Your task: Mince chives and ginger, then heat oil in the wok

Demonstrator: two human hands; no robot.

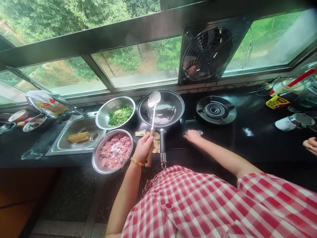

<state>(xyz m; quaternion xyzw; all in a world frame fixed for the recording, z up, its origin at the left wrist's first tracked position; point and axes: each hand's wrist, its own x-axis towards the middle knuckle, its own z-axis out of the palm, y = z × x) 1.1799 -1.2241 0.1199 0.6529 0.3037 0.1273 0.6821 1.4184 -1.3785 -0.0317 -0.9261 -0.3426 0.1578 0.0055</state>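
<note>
My left hand [143, 147] is closed around the wooden handle of a metal spatula [154, 100], whose blade hovers over the dark wok [170, 109] on the left burner. My right hand [193, 135] rests with curled fingers on a stove knob [198, 132] on the black hob. A steel bowl of pink minced meat [114, 150] sits just left of my left hand. Behind it is a steel bowl of chopped greens [120, 115].
A second burner [216, 110] is free at the right. A steel sink [78, 135] with a sponge lies left, with bowls and a bag beyond. Jars and containers [294, 122] stand far right, where another person's hand [310, 144] shows. An exhaust fan [208, 49] sits in the window.
</note>
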